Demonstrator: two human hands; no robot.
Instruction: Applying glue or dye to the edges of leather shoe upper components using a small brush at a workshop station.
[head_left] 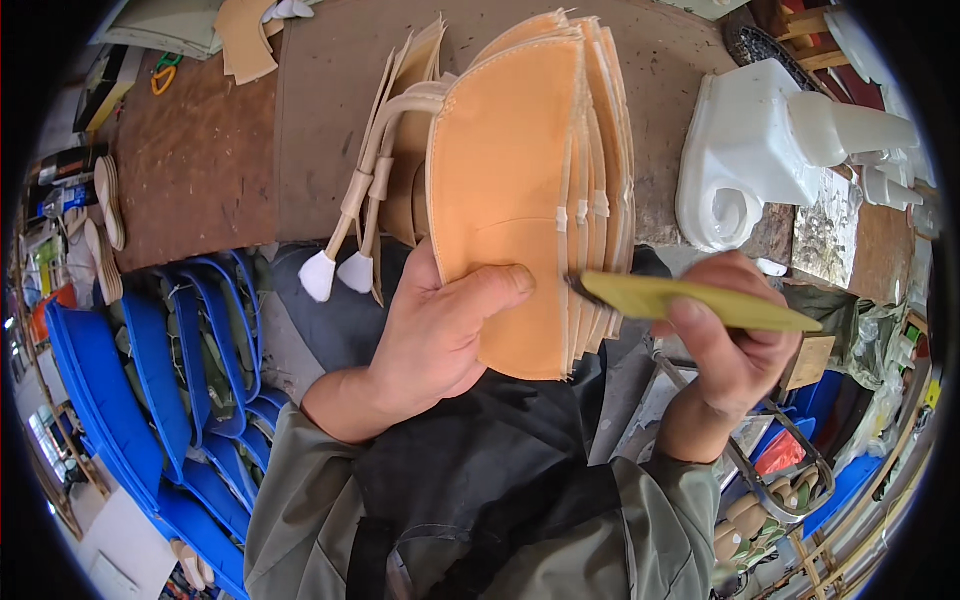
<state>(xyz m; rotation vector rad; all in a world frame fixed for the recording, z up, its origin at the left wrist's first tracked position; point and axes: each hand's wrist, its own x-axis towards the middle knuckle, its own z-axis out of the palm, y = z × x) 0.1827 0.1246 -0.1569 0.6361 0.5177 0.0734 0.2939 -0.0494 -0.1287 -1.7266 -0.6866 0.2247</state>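
My left hand grips a stack of tan leather pieces with curved, stitched edges, its thumb lying flat on the front piece. The stack stands on edge, with its layers fanned a little along the right side. Straps with white tips hang off its left side, next to more tan pieces. In my right hand is a flat yellow-green brush. Its dark bristles are at the right edges of the stack, near the bottom; whether they touch, I cannot tell.
Beyond my hands lies a brown worktable. On its right stands a white plastic container; orange-handled scissors and a tan cut piece lie at the far left. Blue racks fill the left side below the table edge.
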